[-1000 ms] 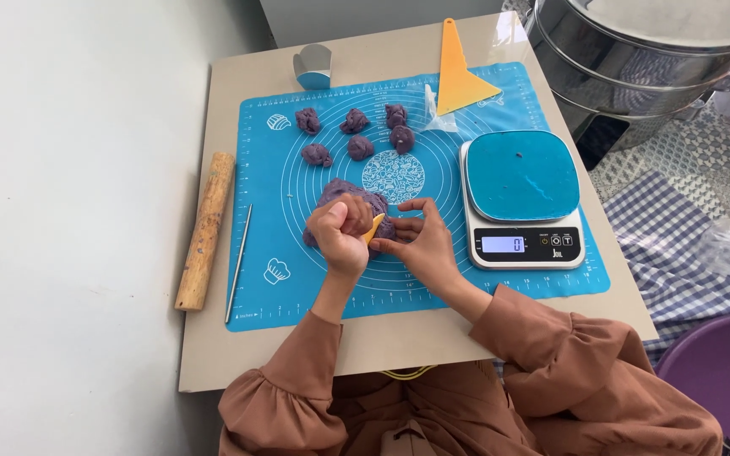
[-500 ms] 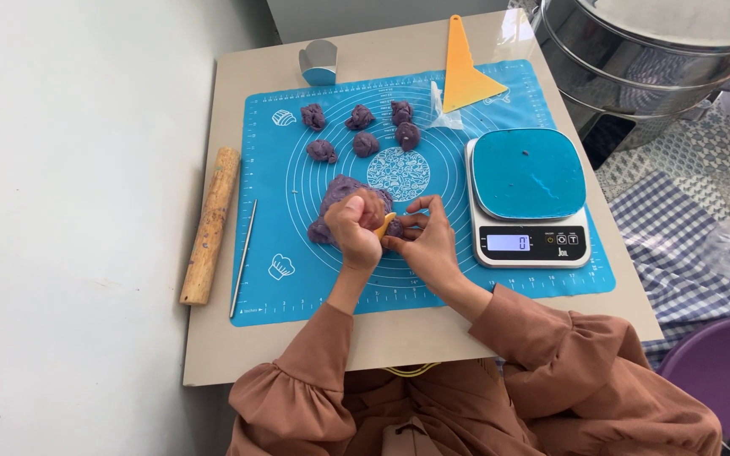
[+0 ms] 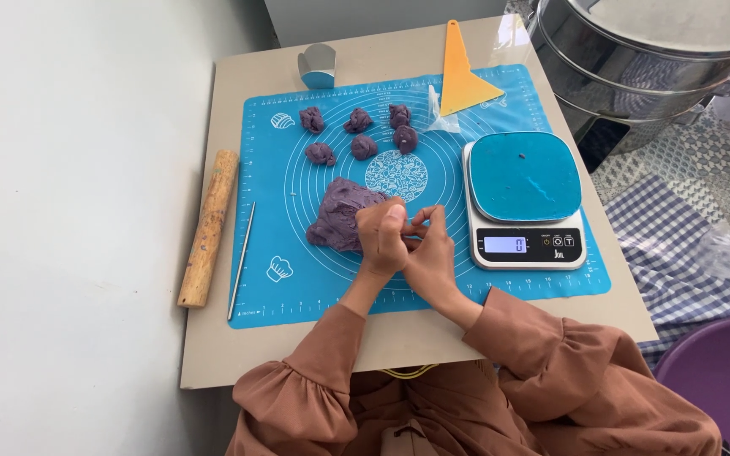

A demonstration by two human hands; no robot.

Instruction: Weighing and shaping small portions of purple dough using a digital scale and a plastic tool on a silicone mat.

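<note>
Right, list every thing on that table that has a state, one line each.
Large purple dough lump: lying on the blue silicone mat, left hand against it.
Six small purple dough pieces: portioned, apart in two rows.
White kitchen scale with blue top: on, platform bare.
Wooden rolling pin: lying off the mat, untouched.
Right hand: pinching with the left hand; what the fingers hold is hidden.
</note>
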